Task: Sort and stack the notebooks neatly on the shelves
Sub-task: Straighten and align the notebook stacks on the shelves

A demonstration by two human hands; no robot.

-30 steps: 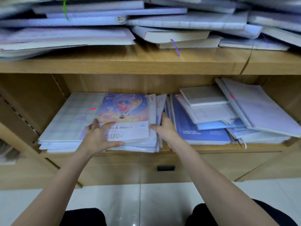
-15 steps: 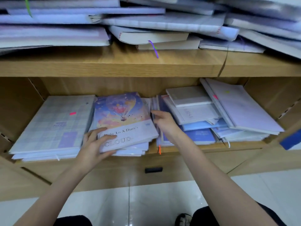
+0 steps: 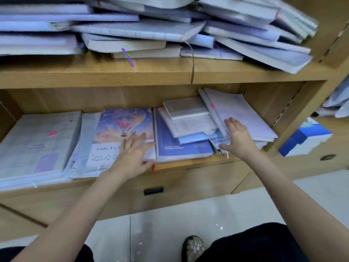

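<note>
On the lower shelf point(image 3: 188, 163) lie several piles of notebooks. My left hand point(image 3: 135, 150) rests flat, fingers spread, on the hot-air-balloon notebook point(image 3: 120, 129) atop the middle pile. To its left sits a checked grey notebook point(image 3: 37, 144) with a pink sticker. A dark blue notebook point(image 3: 181, 146) lies right of the balloon one, under a skewed heap of pale ones point(image 3: 187, 118). My right hand point(image 3: 238, 137) touches the front edge of a tilted lilac notebook point(image 3: 239, 114) at the right end, thumb against the stack below it.
The upper shelf point(image 3: 151, 72) carries a messy, slanting heap of white and lilac notebooks point(image 3: 151, 29). A blue and white box point(image 3: 306, 138) stands on a ledge to the right. Below are a drawer handle point(image 3: 153, 191) and a pale tiled floor.
My left hand let go of the balloon notebook's edge and now lies flat on its cover. My right hand moved right from the middle gap to the lilac stack. The view shifted right.
</note>
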